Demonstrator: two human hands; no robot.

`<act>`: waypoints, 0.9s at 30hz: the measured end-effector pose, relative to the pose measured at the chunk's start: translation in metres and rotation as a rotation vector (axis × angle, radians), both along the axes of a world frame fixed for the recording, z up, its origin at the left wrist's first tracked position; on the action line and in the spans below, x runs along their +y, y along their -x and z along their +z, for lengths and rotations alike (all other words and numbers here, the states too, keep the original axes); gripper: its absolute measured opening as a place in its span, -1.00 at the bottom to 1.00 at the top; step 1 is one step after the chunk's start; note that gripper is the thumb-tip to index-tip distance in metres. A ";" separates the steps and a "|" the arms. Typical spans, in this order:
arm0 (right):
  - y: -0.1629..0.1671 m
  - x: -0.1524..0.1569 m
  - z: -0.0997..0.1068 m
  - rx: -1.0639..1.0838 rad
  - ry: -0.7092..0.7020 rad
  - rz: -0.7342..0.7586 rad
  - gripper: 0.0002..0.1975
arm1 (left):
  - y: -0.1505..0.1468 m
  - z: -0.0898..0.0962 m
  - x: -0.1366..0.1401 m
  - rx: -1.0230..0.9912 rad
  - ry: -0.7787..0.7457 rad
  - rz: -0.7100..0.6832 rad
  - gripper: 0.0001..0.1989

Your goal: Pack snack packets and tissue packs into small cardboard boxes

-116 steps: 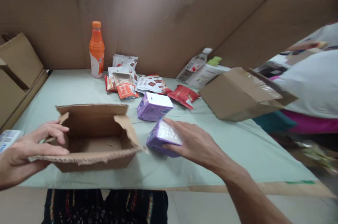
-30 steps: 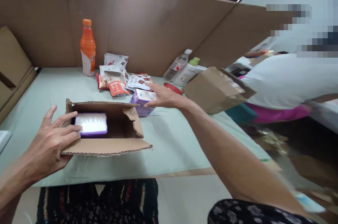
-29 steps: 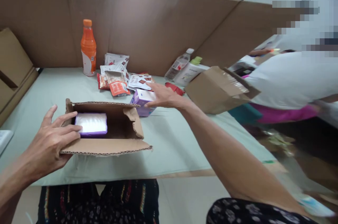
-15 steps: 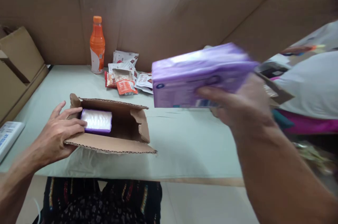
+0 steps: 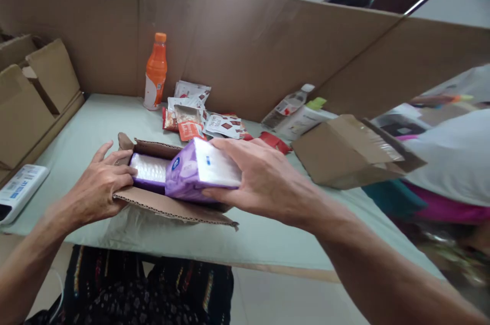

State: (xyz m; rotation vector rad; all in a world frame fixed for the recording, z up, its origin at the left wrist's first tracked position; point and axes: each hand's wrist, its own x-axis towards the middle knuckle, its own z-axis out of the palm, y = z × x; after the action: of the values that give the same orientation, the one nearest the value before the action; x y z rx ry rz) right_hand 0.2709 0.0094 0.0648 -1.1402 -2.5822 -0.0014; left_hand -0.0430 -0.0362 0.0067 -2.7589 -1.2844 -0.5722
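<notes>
A small open cardboard box (image 5: pixel 174 207) stands on the table near me. Over its left end, my left hand (image 5: pixel 101 182) grips the edge, fingertips close to a purple-and-white tissue pack (image 5: pixel 149 168) inside. My right hand (image 5: pixel 264 177) is closed on the end of a second purple tissue pack (image 5: pixel 186 169). This pack is tilted, its far end down in the box's opening to the right of the first pack. The lower part of the held pack is hidden by the front flap.
Behind the box stand an orange drink bottle (image 5: pixel 155 72) and several snack packets (image 5: pixel 224 125). To the right lie a clear bottle (image 5: pixel 289 105) and another cardboard box (image 5: pixel 337 154). More boxes (image 5: pixel 26 100) and a white device (image 5: pixel 23 190) are at left. A person (image 5: pixel 455 156) is at far right.
My right hand has brought the purple tissue pack left and down from the air into the box's opening, turning its white end toward me. My left hand stays on the box edge.
</notes>
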 end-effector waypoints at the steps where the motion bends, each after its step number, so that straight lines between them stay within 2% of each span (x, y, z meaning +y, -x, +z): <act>1: 0.000 -0.002 0.005 -0.076 -0.017 -0.004 -0.55 | 0.000 0.000 0.001 0.000 -0.003 -0.007 -0.82; 5: 0.004 -0.009 0.023 -0.263 -0.073 0.006 -0.63 | 0.001 -0.001 0.005 0.003 -0.024 -0.024 -0.84; 10: 0.004 -0.010 0.040 -0.275 -0.160 -0.004 -0.66 | 0.002 -0.002 0.006 0.012 -0.012 -0.023 -0.82; 13: 0.016 -0.004 0.028 -0.420 -0.125 -0.019 -0.65 | 0.003 -0.002 0.007 0.000 0.000 -0.032 -0.81; 16: 0.038 -0.001 0.003 -0.546 -0.015 -0.044 -0.72 | 0.003 -0.003 0.009 -0.033 -0.011 -0.050 -0.83; 19: 0.048 -0.002 -0.016 -0.599 0.067 -0.051 -0.61 | 0.004 -0.003 0.010 -0.030 -0.024 -0.062 -0.84; 21: 0.043 -0.004 -0.019 -0.584 0.064 -0.027 -0.53 | 0.004 -0.003 0.011 -0.009 -0.017 -0.067 -0.83; 25: 0.012 -0.008 -0.010 -0.398 0.022 0.054 -0.78 | 0.007 -0.006 0.007 -0.056 -0.046 -0.093 -0.75; 27: -0.006 -0.011 -0.007 -0.215 -0.042 0.018 -0.80 | 0.008 -0.010 0.002 -0.172 -0.106 -0.075 -0.62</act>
State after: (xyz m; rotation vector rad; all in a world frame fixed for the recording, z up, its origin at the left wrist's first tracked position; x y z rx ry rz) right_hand 0.2771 -0.0020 0.0578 -1.1592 -2.7644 -0.1832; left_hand -0.0510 -0.0340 -0.0032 -2.7302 -1.1467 -0.8743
